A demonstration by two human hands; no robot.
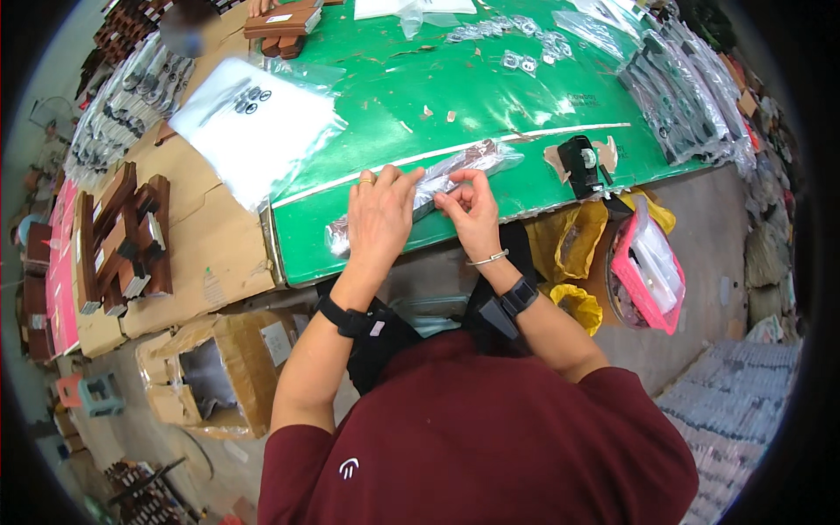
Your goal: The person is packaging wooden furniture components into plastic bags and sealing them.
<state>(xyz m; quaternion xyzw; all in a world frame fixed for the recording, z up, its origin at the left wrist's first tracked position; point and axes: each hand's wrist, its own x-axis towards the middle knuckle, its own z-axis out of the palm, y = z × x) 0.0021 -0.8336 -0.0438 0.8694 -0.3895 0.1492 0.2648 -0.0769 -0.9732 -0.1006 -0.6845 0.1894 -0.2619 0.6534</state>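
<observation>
A long clear plastic bag (497,157) with dark brown pieces inside lies slantwise along the near edge of the green table. Over its left half rests my left hand (381,214), its fingers curled onto the film and its thumb hidden. My right hand (473,214) pinches the film near the bag's middle between thumb and forefinger. Both hands are close together, with wrinkled film between them. To the right, a black tape dispenser-like object (577,166) sits on torn brown paper by the table edge; its exact kind is unclear.
A stack of flat clear bags (254,122) lies to the left. Brown wooden pieces (127,236) are piled on cardboard further left. Filled bags (678,96) stand at the right. Below are an open carton (214,372) and a pink basket (626,267). Another person's hand (261,7) shows at the far edge.
</observation>
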